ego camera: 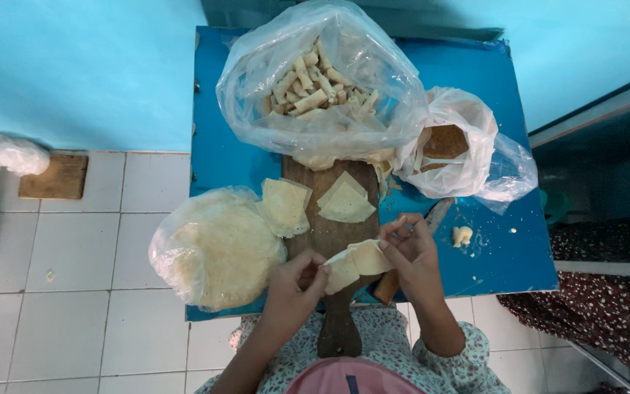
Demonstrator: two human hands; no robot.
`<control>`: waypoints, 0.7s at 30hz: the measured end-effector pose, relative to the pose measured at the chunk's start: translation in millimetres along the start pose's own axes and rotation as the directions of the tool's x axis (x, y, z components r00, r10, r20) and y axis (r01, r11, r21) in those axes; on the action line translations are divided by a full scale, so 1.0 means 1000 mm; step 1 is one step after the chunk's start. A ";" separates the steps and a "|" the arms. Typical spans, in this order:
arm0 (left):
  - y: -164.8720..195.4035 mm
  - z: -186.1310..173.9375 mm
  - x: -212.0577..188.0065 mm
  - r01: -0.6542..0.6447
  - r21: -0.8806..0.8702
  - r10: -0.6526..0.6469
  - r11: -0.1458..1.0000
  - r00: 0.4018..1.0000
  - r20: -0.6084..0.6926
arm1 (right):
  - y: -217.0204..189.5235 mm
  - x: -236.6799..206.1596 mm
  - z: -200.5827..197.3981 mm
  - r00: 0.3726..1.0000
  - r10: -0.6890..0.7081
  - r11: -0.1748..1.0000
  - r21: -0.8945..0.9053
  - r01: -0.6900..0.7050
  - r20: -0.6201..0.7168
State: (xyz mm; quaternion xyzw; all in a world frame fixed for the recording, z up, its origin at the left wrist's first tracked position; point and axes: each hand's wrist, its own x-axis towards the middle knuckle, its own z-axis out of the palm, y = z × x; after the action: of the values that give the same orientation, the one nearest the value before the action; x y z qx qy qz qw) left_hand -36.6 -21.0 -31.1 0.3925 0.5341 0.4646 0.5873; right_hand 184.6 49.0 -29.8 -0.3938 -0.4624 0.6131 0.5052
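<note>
the thin pale pastry sheet point(356, 263) is held up between both hands, just above the near end of the wooden board point(333, 233), and it is already partly folded or rolled along its length. the step in hand looks like the rolling of a filled wrapper; the next move, as i judge it, calls for a tight even turn of the loose edge without tearing so thin a sheet. whether filling lies inside cannot be told.

the left hand point(294, 284) has its fingers closed together on the near left end of the sheet, pinching it between thumb and fingertips. the right hand point(411, 252) is clamped on the far right end, fingers curled over the top edge, thumb beneath.

just beyond the hands, two more cut wrapper pieces point(345, 201) lie flat on the board, and another small stack point(284, 206) rests to the left of them. left of the left hand sits a clear bag of round pastry sheets point(213, 248). farther off from both hands is a big clear bag of finished rolls point(315, 84), and beyond the right hand a white bag with brown filling point(446, 142). right of the right hand a small dab of paste point(462, 235) sits on the blue bench point(504, 248), with a knife handle point(437, 213) just beside the hand.
</note>
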 end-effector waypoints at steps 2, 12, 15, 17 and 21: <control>-0.001 -0.005 0.001 -0.070 0.044 0.072 0.997 0.997 -0.030 | 0.000 0.002 -0.005 0.998 0.004 0.999 -0.036 -0.006 -0.055; 0.008 -0.018 -0.005 -0.205 -0.119 0.159 0.971 0.935 -0.316 | 0.010 -0.017 0.009 0.894 -0.355 0.632 -0.634 0.445 0.274; 0.011 -0.005 -0.001 -0.355 0.049 0.354 0.933 0.891 -0.285 | 0.002 -0.021 0.020 0.917 -0.178 0.687 -0.622 0.376 0.357; 0.012 0.007 0.004 -0.526 0.252 0.577 0.812 0.788 -0.215 | -0.004 -0.015 0.023 0.966 -0.028 0.989 -0.133 0.064 0.259; 0.009 0.029 0.009 -0.506 0.322 0.560 0.800 0.823 -0.099 | -0.014 -0.004 0.024 0.989 -0.081 0.996 -0.020 0.084 0.121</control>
State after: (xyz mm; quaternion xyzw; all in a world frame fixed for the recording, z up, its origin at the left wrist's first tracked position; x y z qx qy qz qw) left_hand -9.3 -9.1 -21.6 0.5607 0.5151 0.5655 0.3169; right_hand 166.0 41.7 -10.4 -0.3428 -0.5155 0.6084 0.4965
